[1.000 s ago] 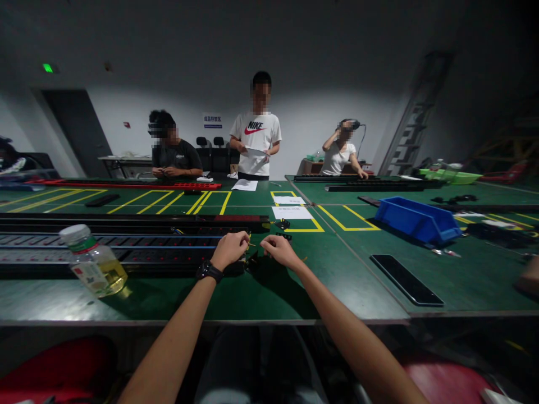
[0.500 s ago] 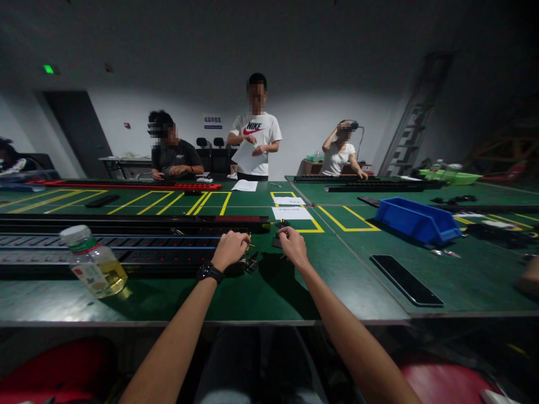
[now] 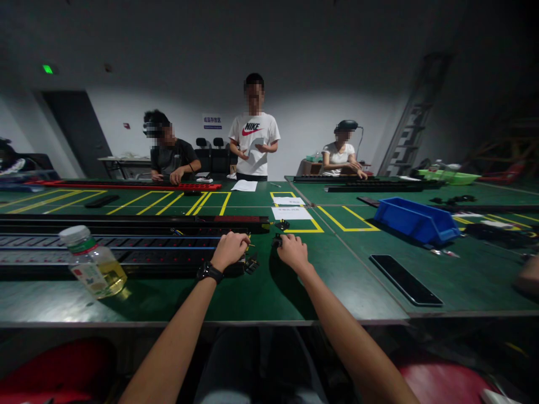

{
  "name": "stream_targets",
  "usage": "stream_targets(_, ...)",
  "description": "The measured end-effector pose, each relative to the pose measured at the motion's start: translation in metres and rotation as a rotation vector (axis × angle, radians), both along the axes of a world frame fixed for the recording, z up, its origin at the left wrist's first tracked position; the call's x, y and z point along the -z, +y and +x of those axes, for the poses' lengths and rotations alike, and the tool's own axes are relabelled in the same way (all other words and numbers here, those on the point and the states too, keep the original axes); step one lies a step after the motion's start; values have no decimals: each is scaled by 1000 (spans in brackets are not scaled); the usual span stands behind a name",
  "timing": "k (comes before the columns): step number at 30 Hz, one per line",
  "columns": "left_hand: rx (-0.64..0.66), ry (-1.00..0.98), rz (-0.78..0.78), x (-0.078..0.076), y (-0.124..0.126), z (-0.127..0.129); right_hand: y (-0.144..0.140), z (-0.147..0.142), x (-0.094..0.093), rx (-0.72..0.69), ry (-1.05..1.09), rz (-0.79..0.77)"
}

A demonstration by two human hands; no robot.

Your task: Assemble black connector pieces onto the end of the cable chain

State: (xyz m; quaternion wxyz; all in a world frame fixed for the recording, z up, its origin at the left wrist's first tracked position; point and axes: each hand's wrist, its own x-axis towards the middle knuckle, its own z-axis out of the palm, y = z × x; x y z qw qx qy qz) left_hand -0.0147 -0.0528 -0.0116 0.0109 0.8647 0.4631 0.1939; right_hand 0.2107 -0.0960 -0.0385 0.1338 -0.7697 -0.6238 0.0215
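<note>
My left hand, a dark watch on its wrist, lies over the right end of a long black rail with its fingers curled down onto it. Yellow bits show at its fingertips. Just below that end sits a small black bracket-like piece. To the right, my right hand is closed on a small black part, mostly covered by the fingers. Another small black piece lies on the table behind it, by the end of a second black rail.
A bottle of yellow drink stands at the left in front of the rail. On the right are a phone and a blue bin. Paper sheets lie ahead. Three people are across the green table.
My right hand has drawn slightly toward me, lifting a small black part from the table. My left hand stays put. Across the table, the standing person has lowered the papers; the person at right has lowered an arm.
</note>
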Motion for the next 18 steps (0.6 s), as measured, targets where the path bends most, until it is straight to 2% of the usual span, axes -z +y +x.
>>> stream_targets(8,-5,3,5,1,0,0,-1,-3,5,-75,-34,-17)
stream_targets(18,-10,0,4,0,0,0,-3,-7,-2,-88,-39,128)
